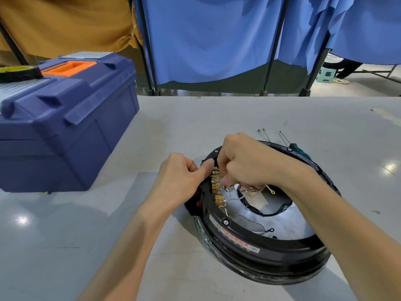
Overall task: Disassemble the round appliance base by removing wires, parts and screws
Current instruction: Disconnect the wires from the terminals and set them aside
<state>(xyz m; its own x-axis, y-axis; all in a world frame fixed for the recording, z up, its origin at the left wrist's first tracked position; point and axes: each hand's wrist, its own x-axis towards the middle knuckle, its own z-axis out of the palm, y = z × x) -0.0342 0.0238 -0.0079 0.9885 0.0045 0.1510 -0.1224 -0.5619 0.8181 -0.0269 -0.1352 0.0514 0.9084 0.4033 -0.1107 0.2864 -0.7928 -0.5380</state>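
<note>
Round black appliance base [256,242] tilted on table, brass terminals [217,187], loose wires [245,195]

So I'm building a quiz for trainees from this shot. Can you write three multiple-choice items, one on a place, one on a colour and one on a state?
1. Where does the closed blue plastic toolbox sit relative to the round black appliance base?
A. to its left
B. to its right
C. on top of it

2. What colour is the toolbox handle?
A. green
B. orange
C. white

3. What are both hands doing?
A. resting flat on the grey table
B. lifting the toolbox
C. working at the row of brass terminals

Answers: A, it stands at the left of the table; B, its recessed grip is orange; C, the left hand and right hand meet there.
</note>
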